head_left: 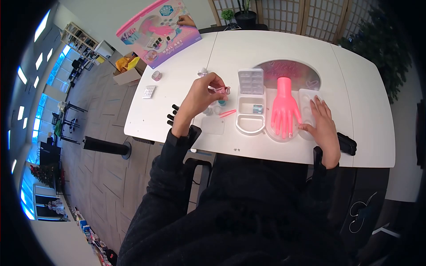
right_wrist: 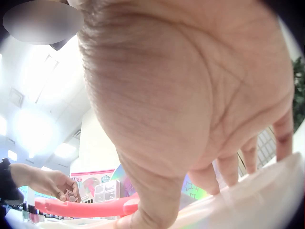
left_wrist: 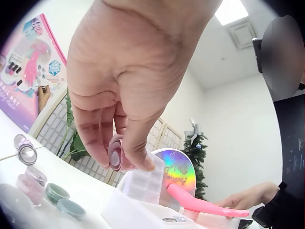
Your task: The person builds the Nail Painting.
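My left hand (head_left: 202,97) pinches a small pink roll (left_wrist: 116,153) between thumb and fingers above the table. Below it stand small round pots, among them a green pot (left_wrist: 56,192) and a pot of pink bits (left_wrist: 29,189). Pink tweezers (head_left: 228,113) lie beside a white compartment tray (head_left: 251,131), whose clear lid (head_left: 251,81) is raised. A pink model hand (head_left: 284,108) lies palm down on the white stand. My right hand (head_left: 325,128) rests with fingers spread on the white side tray (head_left: 305,98), its thumb right by the model hand.
Behind the model hand rises a shiny mirror panel (head_left: 288,71). A nail art box (head_left: 159,33) stands at the back left, near a small jar (head_left: 156,76) and a white sheet of nails (head_left: 149,91). Black-capped bottles (head_left: 170,117) stand by the left wrist. A black case (head_left: 347,144) lies at right.
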Tool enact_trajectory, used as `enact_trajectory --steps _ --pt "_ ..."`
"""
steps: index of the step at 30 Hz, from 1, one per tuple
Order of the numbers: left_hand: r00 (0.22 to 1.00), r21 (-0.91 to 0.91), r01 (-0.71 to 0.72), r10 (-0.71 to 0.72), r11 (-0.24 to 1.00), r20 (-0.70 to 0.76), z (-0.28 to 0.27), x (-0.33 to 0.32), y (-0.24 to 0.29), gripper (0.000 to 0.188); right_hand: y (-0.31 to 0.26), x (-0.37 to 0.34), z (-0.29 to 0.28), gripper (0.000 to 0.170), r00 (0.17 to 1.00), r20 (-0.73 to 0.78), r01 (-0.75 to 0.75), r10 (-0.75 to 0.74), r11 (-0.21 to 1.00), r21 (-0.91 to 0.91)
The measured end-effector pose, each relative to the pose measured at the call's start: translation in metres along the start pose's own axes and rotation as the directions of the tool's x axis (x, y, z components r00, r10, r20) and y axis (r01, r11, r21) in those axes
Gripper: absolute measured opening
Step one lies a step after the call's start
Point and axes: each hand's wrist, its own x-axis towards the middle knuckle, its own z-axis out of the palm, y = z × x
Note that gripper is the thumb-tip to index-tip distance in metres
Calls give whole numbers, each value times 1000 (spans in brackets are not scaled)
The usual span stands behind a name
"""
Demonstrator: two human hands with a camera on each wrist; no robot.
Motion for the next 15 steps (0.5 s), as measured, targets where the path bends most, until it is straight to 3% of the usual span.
enact_trajectory --steps 3,5,13,15 --pt "995 -68 97 -97 993 9 4 -3 7 21 -2 0 -3 97 1000 9 -8 8 1000 -7" --pt "993 14 -114 114 993 -14 8 -1 -2 20 -1 0 -2 97 1000 8 -6 6 1000 2" --pt "944 175 -318 294 932 149 49 -5 9 18 -8 -1 -4 95 998 26 -50 50 999 4" --pt "936 347 -350 313 870 159 56 -7 11 21 -6 -1 -4 94 999 22 -38 38 999 -1"
